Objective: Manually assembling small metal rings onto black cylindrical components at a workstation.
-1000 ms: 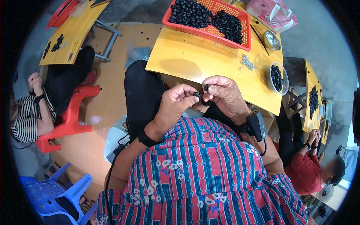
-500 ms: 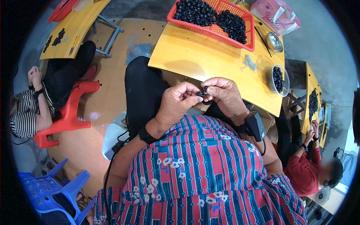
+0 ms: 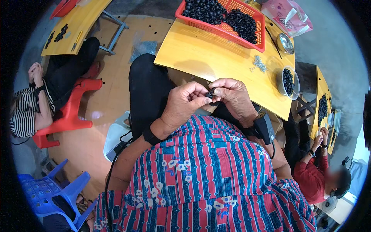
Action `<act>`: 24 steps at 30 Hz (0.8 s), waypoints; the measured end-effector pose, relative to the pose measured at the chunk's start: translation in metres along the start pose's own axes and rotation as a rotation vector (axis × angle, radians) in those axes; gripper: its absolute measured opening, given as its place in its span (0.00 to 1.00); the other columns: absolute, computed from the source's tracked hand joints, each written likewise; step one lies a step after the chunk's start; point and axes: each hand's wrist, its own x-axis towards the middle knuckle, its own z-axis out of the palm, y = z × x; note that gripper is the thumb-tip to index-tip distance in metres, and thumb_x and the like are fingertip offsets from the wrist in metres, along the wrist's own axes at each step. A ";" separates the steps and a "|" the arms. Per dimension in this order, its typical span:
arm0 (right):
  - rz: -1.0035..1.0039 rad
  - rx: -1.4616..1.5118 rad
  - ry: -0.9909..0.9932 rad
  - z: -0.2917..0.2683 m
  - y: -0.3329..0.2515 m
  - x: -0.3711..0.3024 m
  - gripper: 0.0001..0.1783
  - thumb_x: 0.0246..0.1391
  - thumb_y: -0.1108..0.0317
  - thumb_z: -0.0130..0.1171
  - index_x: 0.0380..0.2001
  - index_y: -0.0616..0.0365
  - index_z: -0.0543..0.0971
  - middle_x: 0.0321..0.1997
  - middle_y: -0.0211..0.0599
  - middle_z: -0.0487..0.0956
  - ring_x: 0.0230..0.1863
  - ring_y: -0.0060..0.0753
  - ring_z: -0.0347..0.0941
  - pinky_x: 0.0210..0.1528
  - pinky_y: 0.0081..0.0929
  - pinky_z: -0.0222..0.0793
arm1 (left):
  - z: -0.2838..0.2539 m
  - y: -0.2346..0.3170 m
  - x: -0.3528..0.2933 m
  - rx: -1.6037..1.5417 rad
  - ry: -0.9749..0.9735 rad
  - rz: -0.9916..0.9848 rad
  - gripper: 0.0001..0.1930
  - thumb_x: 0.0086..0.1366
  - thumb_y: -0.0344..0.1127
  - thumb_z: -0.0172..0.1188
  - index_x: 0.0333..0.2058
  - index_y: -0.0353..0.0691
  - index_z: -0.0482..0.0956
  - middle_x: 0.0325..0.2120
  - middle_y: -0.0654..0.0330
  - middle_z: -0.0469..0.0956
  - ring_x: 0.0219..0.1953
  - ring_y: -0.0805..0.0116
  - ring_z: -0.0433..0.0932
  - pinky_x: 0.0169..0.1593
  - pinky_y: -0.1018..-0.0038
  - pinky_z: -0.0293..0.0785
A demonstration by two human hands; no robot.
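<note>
Above my lap, just off the table's near edge, my left hand (image 3: 181, 103) and my right hand (image 3: 236, 101) meet at their fingertips. Pinched in the left fingers is a small round black part (image 3: 209, 94) with a hole in it. The right thumb and forefinger close on its other side, and a further dark bit shows there, too small to tell apart. Fingers partly cover both pieces. On the yellow table (image 3: 193, 50) beyond lie a red basket (image 3: 216, 31) of black parts and a small heap of clear or silvery pieces (image 3: 259, 63).
A clear tub (image 3: 296, 86) of black parts stands at the table's right edge, near a metal bowl (image 3: 285, 43), a black stick (image 3: 273, 42) and a pink bag (image 3: 288, 17). People sit left and right. A red stool (image 3: 71, 108) and a blue chair (image 3: 48, 195) stand left.
The black part has turned slightly between my fingertips, its hole now more in sight. Both hands stay together in nearly the same place. The whole view has shifted a little.
</note>
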 end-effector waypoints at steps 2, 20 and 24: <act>-0.004 -0.010 0.000 -0.001 0.000 0.000 0.09 0.51 0.74 0.60 0.37 0.63 0.79 0.28 0.32 0.79 0.26 0.18 0.73 0.29 0.15 0.71 | 0.000 0.000 0.000 0.019 0.010 0.010 0.06 0.54 0.24 0.63 0.31 0.36 0.76 0.25 0.68 0.75 0.27 0.85 0.70 0.32 0.86 0.69; -0.051 -0.224 -0.001 -0.002 -0.005 0.000 0.07 0.50 0.76 0.59 0.35 0.63 0.80 0.24 0.28 0.76 0.25 0.16 0.71 0.26 0.14 0.69 | 0.001 -0.006 0.003 0.054 0.012 0.030 0.06 0.53 0.25 0.64 0.30 0.36 0.76 0.24 0.68 0.75 0.26 0.85 0.71 0.31 0.86 0.69; -0.133 -0.321 -0.012 -0.001 -0.004 0.000 0.07 0.49 0.76 0.60 0.34 0.64 0.80 0.22 0.27 0.75 0.23 0.15 0.70 0.23 0.14 0.68 | 0.000 -0.005 0.001 0.113 0.020 0.039 0.06 0.53 0.25 0.64 0.29 0.36 0.75 0.23 0.68 0.75 0.26 0.85 0.70 0.30 0.86 0.68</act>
